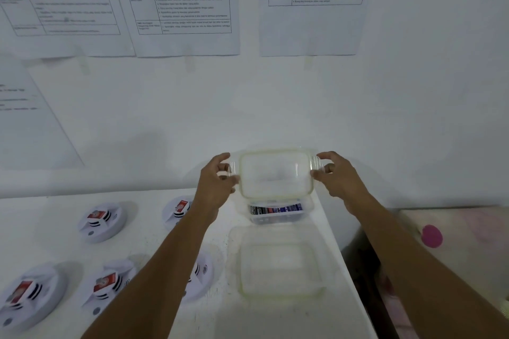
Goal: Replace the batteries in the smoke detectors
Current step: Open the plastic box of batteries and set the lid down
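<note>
A clear plastic lid [275, 173] hangs in the air above a small clear box of batteries [275, 212] at the table's far right. My left hand [217, 181] pinches the lid's left clip tab and my right hand [334, 173] pinches its right tab. Several white round smoke detectors lie on the table with red-labelled batteries showing: one at the far left [102, 221], one behind my left forearm [177, 212], two in front [27, 294] [108, 285], and another [201, 272] partly hidden by my left arm.
A second clear container [278, 264], its lid on, stands in front of the battery box near the white table's right edge [352, 270]. Printed sheets [181, 3] hang on the wall behind. A pink round thing [432, 236] lies on a surface to the right.
</note>
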A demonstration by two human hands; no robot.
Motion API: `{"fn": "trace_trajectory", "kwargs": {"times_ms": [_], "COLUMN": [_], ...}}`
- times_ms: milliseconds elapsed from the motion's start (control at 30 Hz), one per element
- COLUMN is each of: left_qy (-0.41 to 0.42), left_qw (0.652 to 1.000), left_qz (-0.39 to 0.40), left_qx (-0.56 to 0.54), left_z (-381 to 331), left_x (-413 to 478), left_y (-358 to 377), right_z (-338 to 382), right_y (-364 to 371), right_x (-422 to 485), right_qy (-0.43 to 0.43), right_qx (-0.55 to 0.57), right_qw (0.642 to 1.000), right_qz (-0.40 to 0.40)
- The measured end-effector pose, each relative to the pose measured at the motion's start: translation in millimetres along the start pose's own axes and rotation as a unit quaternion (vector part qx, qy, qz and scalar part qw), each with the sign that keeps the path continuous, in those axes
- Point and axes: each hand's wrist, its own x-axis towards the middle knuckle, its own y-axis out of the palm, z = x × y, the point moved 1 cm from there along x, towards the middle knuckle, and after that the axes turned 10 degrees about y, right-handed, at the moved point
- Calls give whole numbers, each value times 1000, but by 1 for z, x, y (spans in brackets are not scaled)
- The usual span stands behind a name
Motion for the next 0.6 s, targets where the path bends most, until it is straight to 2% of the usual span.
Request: {"fn": "trace_trajectory", "kwargs": {"times_ms": [133, 233, 333, 433, 500, 600], "left_qy": [91, 106, 42, -50, -95, -145], "left_qw": [996, 994, 994, 970, 964, 970], "left_qz": [20, 14, -12, -67, -61, -15], "left_qx": [3, 15, -97, -226, -242, -196], "left_z": [-10, -9, -4, -2, 0, 4], "left_x": [-3, -7, -13, -16, -17, -22], "left_y": [-6, -7, -7, -8, -10, -14], "right_z": [12, 9, 4, 0, -3, -5], "right_y": [5, 7, 9, 11, 14, 21], "right_x": [-10, -12, -13, -16, -16, -16], "right_qy": [56, 62, 54, 32, 20, 6], "right_qx": [213, 294, 315, 272, 265, 237], "right_qw": [974, 952, 944, 958, 960, 967], "right_qz": [62, 55, 75, 81, 88, 93]}}
